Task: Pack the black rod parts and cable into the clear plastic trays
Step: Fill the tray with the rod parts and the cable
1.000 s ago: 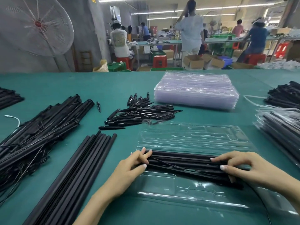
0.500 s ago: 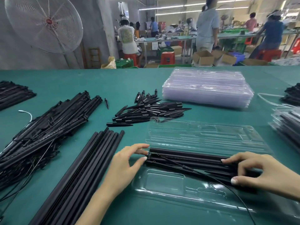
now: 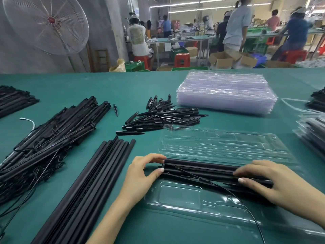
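The rods [image 3: 198, 170] lay in the open tray [image 3: 175, 196] at lower centre of the frame, long axis running left to right across the counter [image 3: 88, 85]. The left hand [image 3: 140, 175] pinched their left end between thumb and fingers; the right hand [image 3: 269, 182] curled over their right end. A cable [image 3: 235, 195] trailed from mid-bundle toward the lower right, nearer the right hand, likely the next thing to tuck in.
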Available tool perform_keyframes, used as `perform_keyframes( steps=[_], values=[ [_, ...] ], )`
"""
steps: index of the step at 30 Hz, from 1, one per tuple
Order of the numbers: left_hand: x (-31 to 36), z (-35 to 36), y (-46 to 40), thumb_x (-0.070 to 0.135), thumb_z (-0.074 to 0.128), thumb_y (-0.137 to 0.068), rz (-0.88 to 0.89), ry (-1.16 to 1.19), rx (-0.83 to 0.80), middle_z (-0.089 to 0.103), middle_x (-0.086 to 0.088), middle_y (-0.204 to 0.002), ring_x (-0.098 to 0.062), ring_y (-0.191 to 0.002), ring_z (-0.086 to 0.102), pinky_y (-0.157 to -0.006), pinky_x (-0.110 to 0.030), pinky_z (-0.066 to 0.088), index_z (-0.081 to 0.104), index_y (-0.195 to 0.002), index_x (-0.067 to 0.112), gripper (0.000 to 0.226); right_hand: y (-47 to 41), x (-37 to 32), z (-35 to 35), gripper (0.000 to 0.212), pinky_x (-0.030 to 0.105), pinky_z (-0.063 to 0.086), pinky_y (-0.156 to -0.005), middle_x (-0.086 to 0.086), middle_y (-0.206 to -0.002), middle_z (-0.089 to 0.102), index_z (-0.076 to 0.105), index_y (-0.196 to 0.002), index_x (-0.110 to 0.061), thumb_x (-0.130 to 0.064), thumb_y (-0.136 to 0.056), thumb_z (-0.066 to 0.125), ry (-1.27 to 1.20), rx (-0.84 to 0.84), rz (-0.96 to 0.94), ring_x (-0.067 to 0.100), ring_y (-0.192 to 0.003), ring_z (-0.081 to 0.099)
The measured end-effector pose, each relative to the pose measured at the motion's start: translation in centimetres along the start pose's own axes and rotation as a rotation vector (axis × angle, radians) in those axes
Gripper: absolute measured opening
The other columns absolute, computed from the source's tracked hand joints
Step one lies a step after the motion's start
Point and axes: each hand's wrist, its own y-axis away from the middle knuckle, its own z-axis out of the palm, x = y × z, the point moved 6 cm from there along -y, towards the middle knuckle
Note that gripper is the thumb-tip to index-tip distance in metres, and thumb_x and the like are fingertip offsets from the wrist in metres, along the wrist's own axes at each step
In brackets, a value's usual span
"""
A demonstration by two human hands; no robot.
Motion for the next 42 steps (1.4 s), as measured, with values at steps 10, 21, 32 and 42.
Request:
perform_keyframes(
  steps=[10,21,32,42],
  values=[
    [0.4,0.2,-0.2,0.017,0.070,-0.086,0.023,-0.110,-0.041,0.066,0.024,-0.092,0.010,-0.109,0.043,-0.095,-0.020,0.036,0.060,-0.107,0.049,0.040,-1.0,-1.0,1.0,0.054,0.017,0.032,-0.058,-0.014,-0.078,0.044,0.066,-0.089,-0.043,-0.074,-0.076,0.024,0.319,-0.024,0.058,-0.001,-0.076,0.047],
    [0.7,0.3,-0.2,0.017,0.068,-0.087,0.041,-0.121,-0.015,0.067,0.023,-0.092,0.007,-0.106,0.042,-0.098,-0.030,0.036,0.045,-0.111,0.053,0.049,-0.9,-1.5,1.8,0.034,0.027,0.034,-0.066,-0.015,-0.082,0.052,0.069,-0.081,-0.030,-0.049,-0.091,0.043,0.292,0.124,0.003,0.013,-0.076,0.051],
    [2.0,2.0,0.0,0.016,0.038,-0.101,0.184,-0.563,-0.146,0.046,0.018,-0.107,-0.008,-0.105,0.032,-0.094,-0.028,0.032,0.041,-0.135,0.053,0.050,-0.2,-2.8,1.1,0.033,0.025,0.029,-0.081,-0.021,-0.091,0.054,0.069,-0.095,-0.038,-0.059,-0.089,0.044,0.183,0.173,0.161,0.000,-0.091,0.048],
    [6.3,7.0,0.3,0.045,0.018,-0.102,0.417,-0.559,-0.369,0.001,0.035,-0.150,0.009,-0.140,-0.016,-0.114,-0.021,-0.014,0.003,-0.146,0.049,0.047,8.5,-5.0,3.2,0.028,0.018,0.046,-0.068,-0.024,-0.068,0.059,0.030,-0.098,-0.041,-0.057,-0.086,0.049,-0.003,-0.148,0.461,-0.002,-0.062,0.050]
  ],
)
